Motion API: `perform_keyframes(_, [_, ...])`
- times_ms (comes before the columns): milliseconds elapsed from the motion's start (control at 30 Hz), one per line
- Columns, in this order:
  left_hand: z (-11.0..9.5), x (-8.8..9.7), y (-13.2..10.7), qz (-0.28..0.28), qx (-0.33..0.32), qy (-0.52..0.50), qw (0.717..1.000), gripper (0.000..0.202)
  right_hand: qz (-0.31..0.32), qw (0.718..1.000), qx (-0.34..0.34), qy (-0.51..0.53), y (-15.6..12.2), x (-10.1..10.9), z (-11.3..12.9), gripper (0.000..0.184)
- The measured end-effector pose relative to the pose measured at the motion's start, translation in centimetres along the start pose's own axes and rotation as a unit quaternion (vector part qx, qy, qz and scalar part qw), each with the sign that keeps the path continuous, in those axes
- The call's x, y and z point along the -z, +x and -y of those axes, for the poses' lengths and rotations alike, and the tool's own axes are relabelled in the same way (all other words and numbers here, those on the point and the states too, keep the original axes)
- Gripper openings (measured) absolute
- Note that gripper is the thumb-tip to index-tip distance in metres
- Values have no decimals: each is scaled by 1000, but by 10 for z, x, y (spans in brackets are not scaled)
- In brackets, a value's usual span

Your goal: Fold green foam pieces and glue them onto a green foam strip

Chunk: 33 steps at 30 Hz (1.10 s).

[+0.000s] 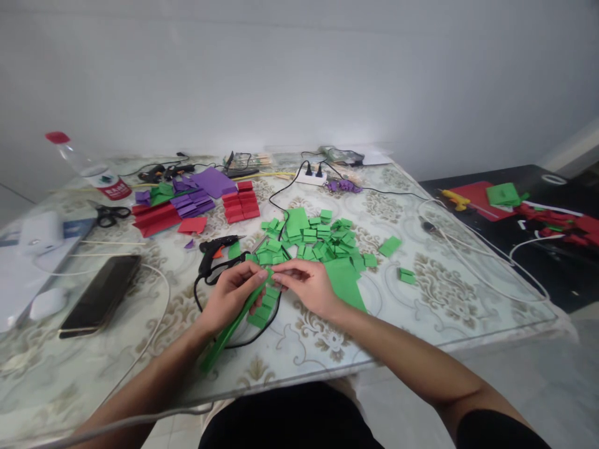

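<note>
A long folded strip of green paper (229, 332) runs down from my left hand (235, 293), whose thumb and fingers close on it. My right hand (306, 284) pinches at the strip's upper end, its fingertips nearly meeting the left ones. What lies exactly between the right fingertips is hard to make out, but it looks like the green paper. Just beyond both hands spreads a pile of small folded green paper pieces (322, 240). A flat green sheet (346, 284) sticks out beside my right wrist. Left of the pile lies a black glue gun (213, 252) with an orange trigger.
Scissors (110, 214), a phone (100, 296) and a plastic bottle (100, 174) are at the left. Folded red paper (241, 202) and purple paper (213, 182) lie farther back. A white power strip (312, 177) feeds cables across the table. Another glue gun (455, 199), yellow, lies at the right.
</note>
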<state>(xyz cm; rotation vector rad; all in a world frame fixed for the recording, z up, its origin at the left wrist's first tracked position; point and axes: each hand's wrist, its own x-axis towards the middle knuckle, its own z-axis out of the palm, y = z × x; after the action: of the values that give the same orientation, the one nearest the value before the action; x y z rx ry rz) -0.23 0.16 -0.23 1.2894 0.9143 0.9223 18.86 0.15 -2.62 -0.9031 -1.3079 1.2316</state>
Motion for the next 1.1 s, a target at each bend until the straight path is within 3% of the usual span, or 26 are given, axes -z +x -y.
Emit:
perform_keyframes(800, [-5,0,-1,0,-16,1,1000,29,8,992,93,-91,-2,4,7,13])
perform_keyframes(1100, [-4,6,2,8,23,-31,999,26,8,992,72,-104,-2,3,8,15])
